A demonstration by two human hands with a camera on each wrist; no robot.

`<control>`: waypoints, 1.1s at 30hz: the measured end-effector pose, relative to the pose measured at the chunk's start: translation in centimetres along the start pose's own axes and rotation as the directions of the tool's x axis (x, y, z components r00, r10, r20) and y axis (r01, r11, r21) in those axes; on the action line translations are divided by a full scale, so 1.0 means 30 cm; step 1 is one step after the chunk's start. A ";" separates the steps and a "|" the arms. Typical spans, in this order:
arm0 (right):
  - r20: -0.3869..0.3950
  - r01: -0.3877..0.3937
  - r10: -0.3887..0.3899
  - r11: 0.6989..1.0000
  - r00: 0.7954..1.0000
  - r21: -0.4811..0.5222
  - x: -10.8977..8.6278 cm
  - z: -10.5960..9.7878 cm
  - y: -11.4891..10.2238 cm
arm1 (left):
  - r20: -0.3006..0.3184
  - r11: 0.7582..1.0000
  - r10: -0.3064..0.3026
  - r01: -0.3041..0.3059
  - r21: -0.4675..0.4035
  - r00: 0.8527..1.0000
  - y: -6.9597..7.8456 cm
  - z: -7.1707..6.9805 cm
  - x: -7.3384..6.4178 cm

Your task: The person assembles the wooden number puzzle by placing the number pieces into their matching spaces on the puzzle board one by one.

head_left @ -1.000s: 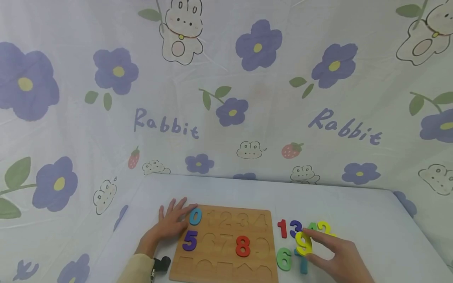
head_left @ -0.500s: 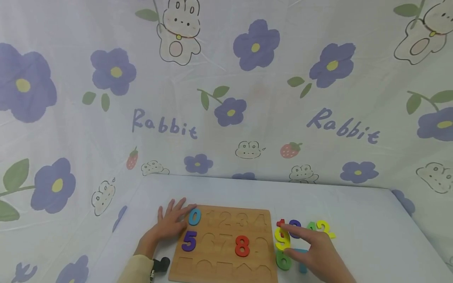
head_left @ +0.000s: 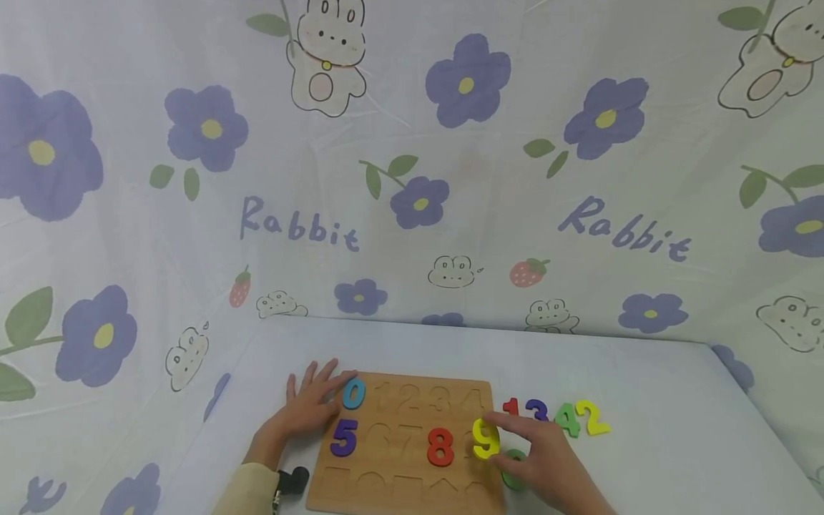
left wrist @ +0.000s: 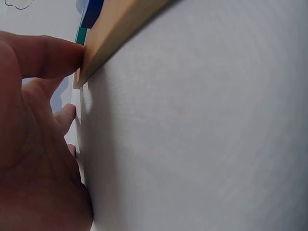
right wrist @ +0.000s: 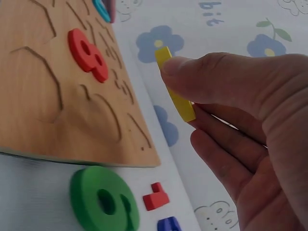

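Note:
My right hand (head_left: 537,458) pinches a yellow number 9 (head_left: 486,438) between thumb and fingers, over the right end of the board's middle row. In the right wrist view the yellow 9 (right wrist: 177,89) is seen edge-on, raised off the wooden number board (right wrist: 33,125). My left hand (head_left: 312,408) rests at the upper left of the wooden number board (head_left: 386,468), fingers spread, thumb touching its side edge in the left wrist view. In the board sit a blue 0 (head_left: 353,394), a purple 5 (head_left: 344,438) and a red 8 (head_left: 440,447).
Right of the board lie a red 1 (head_left: 511,408), a purple 3 (head_left: 537,410), a green 4 (head_left: 568,420) and a yellow 2 (head_left: 591,418). A green 6 (head_left: 513,478) is partly hidden by my right hand. A patterned curtain (head_left: 399,143) hangs behind the white table (head_left: 676,429).
My right hand has carried the yellow 9 leftward, from above the loose numbers to over the board. The blue 7 is now hidden behind that hand. My left hand stays put.

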State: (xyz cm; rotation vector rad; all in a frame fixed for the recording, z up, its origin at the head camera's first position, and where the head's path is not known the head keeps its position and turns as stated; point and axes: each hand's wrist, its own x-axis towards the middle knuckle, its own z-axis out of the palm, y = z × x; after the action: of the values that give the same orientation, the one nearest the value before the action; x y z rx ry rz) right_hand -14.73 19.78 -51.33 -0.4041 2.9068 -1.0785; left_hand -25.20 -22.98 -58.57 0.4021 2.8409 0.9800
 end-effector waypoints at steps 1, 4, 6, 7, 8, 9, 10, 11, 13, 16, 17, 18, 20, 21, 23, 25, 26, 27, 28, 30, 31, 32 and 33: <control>0.009 -0.008 0.008 1.000 1.000 0.000 0.003 0.009 0.000 | 0.003 1.000 -0.006 0.006 0.010 1.000 -0.002 0.002 0.003; 0.036 -0.010 0.010 1.000 0.999 0.009 0.009 0.034 0.005 | 0.018 1.000 -0.021 0.021 0.022 1.000 0.002 -0.002 0.003; 0.055 -0.005 0.004 1.000 0.999 0.023 0.012 0.048 0.013 | 0.011 1.000 -0.010 0.010 0.017 1.000 0.000 -0.001 0.002; 0.064 -0.006 0.004 1.000 0.998 0.030 0.014 0.056 0.017 | 0.007 1.000 -0.006 0.006 0.018 1.000 0.000 -0.001 0.002; 0.076 -0.007 0.004 0.999 0.997 0.037 0.015 0.062 0.022 | 0.003 1.000 -0.003 0.003 0.018 1.000 -0.004 0.001 0.003; 0.084 -0.013 0.010 0.999 0.996 0.039 0.016 0.068 0.026 | -0.004 1.000 0.001 -0.001 0.020 1.000 -0.010 0.007 0.006; 0.092 -0.023 0.019 0.999 0.996 0.044 0.017 0.074 0.029 | -0.007 1.000 0.004 -0.003 0.018 1.000 -0.017 0.011 0.010; 0.098 -0.035 0.030 0.998 0.995 0.049 0.019 0.080 0.031 | -0.009 1.000 0.003 -0.003 0.023 1.000 -0.023 0.015 0.013; 0.107 -0.058 0.053 0.997 0.993 0.048 0.022 0.090 0.032 | -0.009 1.000 -0.003 0.003 0.027 1.000 -0.028 0.019 0.017; 0.111 -0.074 0.070 0.996 0.991 0.040 0.027 0.101 0.031 | -0.010 1.000 -0.004 0.004 0.026 1.000 -0.025 0.018 0.017; 0.109 -0.077 0.072 0.996 0.991 0.038 0.028 0.103 0.030 | -0.009 1.000 -0.006 0.006 0.027 1.000 -0.022 0.016 0.016; 0.110 -0.078 0.074 0.996 0.991 0.033 0.029 0.106 0.030 | -0.009 1.000 -0.005 0.005 0.023 1.000 -0.016 0.011 0.012; 0.113 -0.078 0.074 0.997 0.991 0.028 0.031 0.111 0.030 | -0.005 1.000 -0.005 0.005 0.017 1.000 -0.001 0.001 0.004; 0.115 -0.077 0.073 0.997 0.991 0.028 0.032 0.114 0.029 | -0.002 1.000 -0.004 0.004 0.011 1.000 0.006 -0.003 0.000; 0.116 -0.066 0.063 0.998 0.991 0.024 0.034 0.122 0.030 | 0.002 1.000 -0.002 0.002 -0.001 1.000 0.018 -0.012 -0.007; 0.118 -0.052 0.050 0.998 0.992 0.018 0.036 0.127 0.030 | 0.005 1.000 -0.001 0.001 -0.003 1.000 0.021 -0.014 -0.009; 0.119 -0.047 0.045 0.999 0.992 0.015 0.037 0.129 0.030 | 0.005 1.000 0.001 -0.001 -0.005 1.000 0.020 -0.014 -0.009; 0.119 -0.043 0.041 0.999 0.992 0.013 0.038 0.130 0.030 | 0.000 1.000 0.006 -0.006 -0.003 1.000 0.012 -0.009 -0.006; 0.120 -0.042 0.040 0.999 0.992 0.010 0.039 0.131 0.031 | -0.004 1.000 0.008 -0.008 0.003 1.000 0.004 -0.004 -0.002; 0.124 -0.045 0.044 0.999 0.991 0.003 0.041 0.130 0.032 | -0.010 1.000 0.011 -0.011 0.016 1.000 -0.009 0.007 0.005; 0.125 -0.047 0.046 0.999 0.991 0.001 0.042 0.129 0.032 | -0.010 1.000 0.010 -0.010 0.019 1.000 -0.013 0.010 0.008; 0.127 -0.052 0.052 0.999 0.991 -0.001 0.044 0.129 0.033 | -0.009 1.000 0.008 -0.007 0.020 1.000 -0.014 0.011 0.009; 0.127 -0.055 0.055 0.998 0.990 -0.001 0.045 0.128 0.034 | -0.006 1.000 0.003 -0.003 0.026 1.000 -0.015 0.012 0.011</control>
State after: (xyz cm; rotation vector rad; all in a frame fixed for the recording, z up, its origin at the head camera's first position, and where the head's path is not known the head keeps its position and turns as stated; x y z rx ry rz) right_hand -15.87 17.73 -54.82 -0.3750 2.7880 -1.0098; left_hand -25.55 -23.01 -59.14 0.4073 2.8624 0.9472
